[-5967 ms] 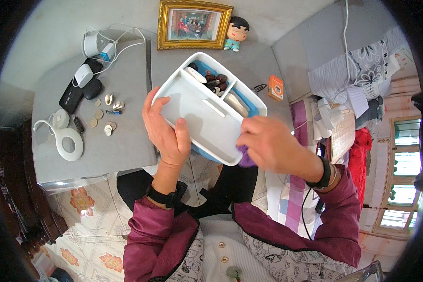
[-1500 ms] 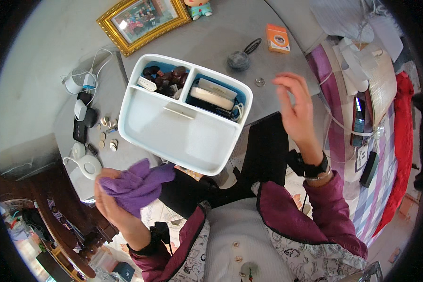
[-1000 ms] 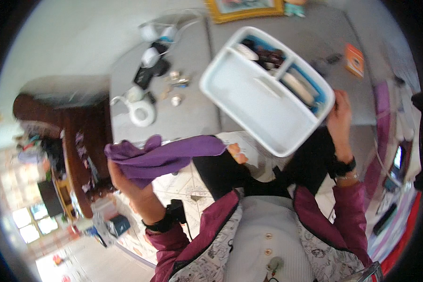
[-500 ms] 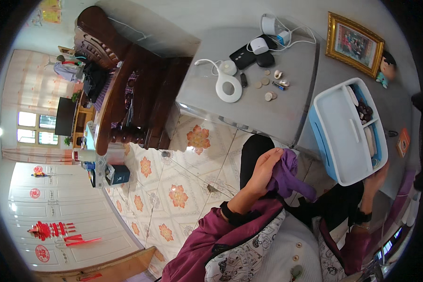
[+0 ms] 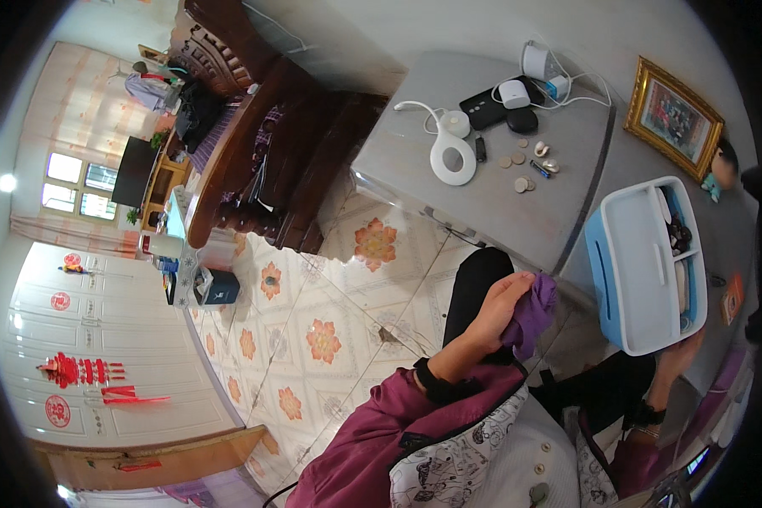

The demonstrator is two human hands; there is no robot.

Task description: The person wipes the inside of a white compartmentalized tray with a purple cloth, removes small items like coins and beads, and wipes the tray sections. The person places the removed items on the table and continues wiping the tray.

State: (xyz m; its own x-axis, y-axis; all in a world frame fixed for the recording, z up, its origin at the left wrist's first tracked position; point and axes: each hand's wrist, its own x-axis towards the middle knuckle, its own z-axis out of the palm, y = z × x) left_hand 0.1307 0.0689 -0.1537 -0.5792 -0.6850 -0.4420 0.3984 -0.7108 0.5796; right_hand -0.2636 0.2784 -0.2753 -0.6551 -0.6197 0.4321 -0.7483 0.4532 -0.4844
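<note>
My left hand (image 5: pixel 501 311) is closed around a crumpled purple cloth (image 5: pixel 535 320), held in front of my lap near the table's front edge. To the right stands a blue storage box (image 5: pixel 603 288) with a white top (image 5: pixel 631 262). Its side compartments hold a dark beaded item (image 5: pixel 678 234) and other small things. At the near right corner of the box, my right hand (image 5: pixel 679 354) grips it from below; most of its fingers are hidden behind the box.
On the grey tabletop (image 5: pixel 516 216) lie a white ring-shaped device (image 5: pixel 454 161), a black phone (image 5: pixel 487 110), white chargers with cables (image 5: pixel 557 86), several coins (image 5: pixel 523 184) and a battery (image 5: pixel 539 169). A gold picture frame (image 5: pixel 674 118) and a small figurine (image 5: pixel 720 173) stand behind the box. A dark carved wooden bench (image 5: pixel 305 144) is at left.
The view has shifted, so the tabletop things sit further right. The purple cloth is bunched up smaller, its hanging end no longer showing. The box has shifted slightly against the table.
</note>
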